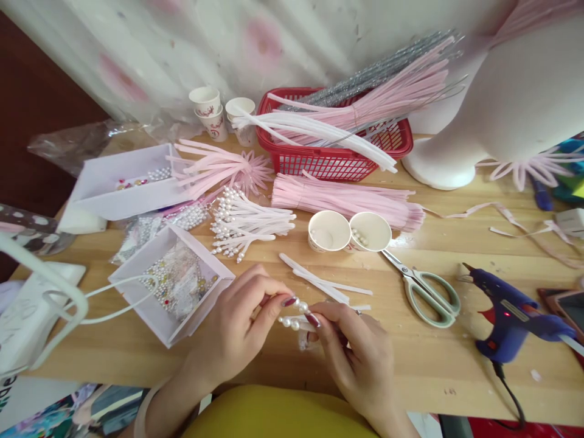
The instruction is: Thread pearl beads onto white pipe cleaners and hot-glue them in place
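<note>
Both hands meet over the near middle of the table. My left hand point(249, 319) is closed, its thumb and forefinger pinching the end of a short string of white pearl beads point(295, 306). The other end of that piece sits in my right hand point(353, 350), fingers closed round white stems tipped with pearls point(292, 323); the fingers partly hide them. Just beyond lie a few loose white pipe cleaners point(314, 281). Farther back is a pile of white pipe-cleaner stems with pearl ends point(250, 222). Two paper cups point(329, 231) stand behind, the right one holding some beads.
Scissors point(431, 295) and a blue glue gun point(506, 310) lie on the right. To the left are an open white box of beads point(214, 267) and a second box point(132, 198). At the back are a red basket point(314, 161), pink pipe-cleaner bundles point(347, 201) and a white mannequin point(456, 146).
</note>
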The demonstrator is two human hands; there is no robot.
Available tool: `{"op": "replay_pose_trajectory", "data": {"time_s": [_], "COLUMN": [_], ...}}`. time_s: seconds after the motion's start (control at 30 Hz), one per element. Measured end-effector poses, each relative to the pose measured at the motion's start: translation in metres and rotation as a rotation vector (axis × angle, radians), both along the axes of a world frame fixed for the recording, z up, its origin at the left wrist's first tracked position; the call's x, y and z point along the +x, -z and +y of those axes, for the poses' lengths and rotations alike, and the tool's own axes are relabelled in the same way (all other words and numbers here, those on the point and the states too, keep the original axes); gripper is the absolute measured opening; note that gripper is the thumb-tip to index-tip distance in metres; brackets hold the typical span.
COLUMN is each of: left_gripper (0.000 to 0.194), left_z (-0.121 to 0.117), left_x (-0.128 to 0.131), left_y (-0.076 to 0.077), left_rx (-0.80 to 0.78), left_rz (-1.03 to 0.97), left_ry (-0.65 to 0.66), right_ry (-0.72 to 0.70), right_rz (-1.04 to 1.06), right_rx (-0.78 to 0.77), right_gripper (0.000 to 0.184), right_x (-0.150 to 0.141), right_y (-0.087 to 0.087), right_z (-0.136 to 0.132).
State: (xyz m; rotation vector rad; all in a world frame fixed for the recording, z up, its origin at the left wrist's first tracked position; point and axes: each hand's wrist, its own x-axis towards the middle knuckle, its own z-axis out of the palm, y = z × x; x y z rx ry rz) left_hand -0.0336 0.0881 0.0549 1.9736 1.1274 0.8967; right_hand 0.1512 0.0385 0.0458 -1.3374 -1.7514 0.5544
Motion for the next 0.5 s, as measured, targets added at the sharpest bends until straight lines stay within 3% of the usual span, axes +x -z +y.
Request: {"op": "replay_pose_trajectory", "data": {"time_s": [0.07,0.17,0.5], "left_gripper": [0.017,0.018,0.020], "left_z": [-0.0007,-0.0016,-0.0062], "left_x": [0.0007,0.0033,0.0010], "left_y": [0.0019,0.0052,0.0053], "left_rx": [0.158,0.271,0.375], "left_rz": [0.051,0.082,0.118], "left_ry": [0.012,0.005,-0.010], "right_ry": [0.000,0.002,-0.008], "right_rz": [0.000,0.026,0.058], "right_rx": [-0.018,-0.038,-0.054], "right_gripper": [0.017,0.017,0.016], "right_x": [-0.0007,-0.0016,-0.0030], "right_y": [-0.0010,-0.0026,-0.0023], "right_z": [-0.0001,0.0000,-0.0047]}}
